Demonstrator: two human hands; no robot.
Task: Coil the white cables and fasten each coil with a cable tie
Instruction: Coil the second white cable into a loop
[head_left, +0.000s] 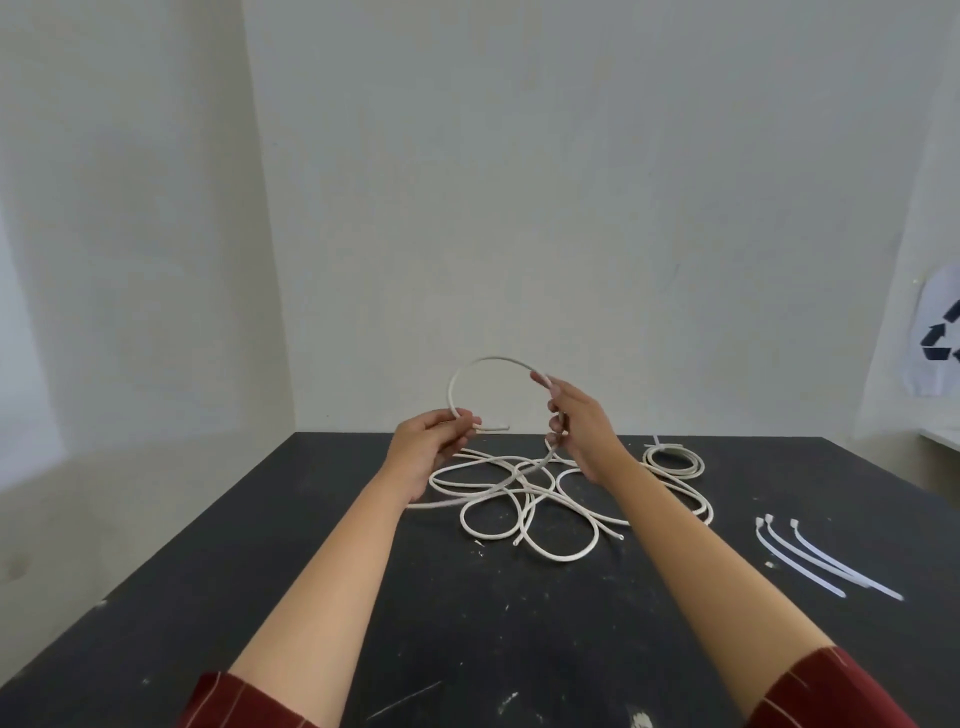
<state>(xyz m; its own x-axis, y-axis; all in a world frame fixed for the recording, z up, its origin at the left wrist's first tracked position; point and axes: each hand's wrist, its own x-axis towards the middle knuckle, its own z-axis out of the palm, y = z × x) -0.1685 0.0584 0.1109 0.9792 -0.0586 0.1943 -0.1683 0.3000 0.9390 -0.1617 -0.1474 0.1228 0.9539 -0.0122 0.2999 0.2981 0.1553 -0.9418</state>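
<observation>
dark worktop (363, 597) carries tangled white cables (524, 499) beside three cable ties (815, 558). left hand (431, 441) and right hand (582, 415) fingers pinch one raised cable loop (483, 364) above it.

Three loose cable ties (826, 558), one tied coil (674, 460), two hands (434, 441).
</observation>
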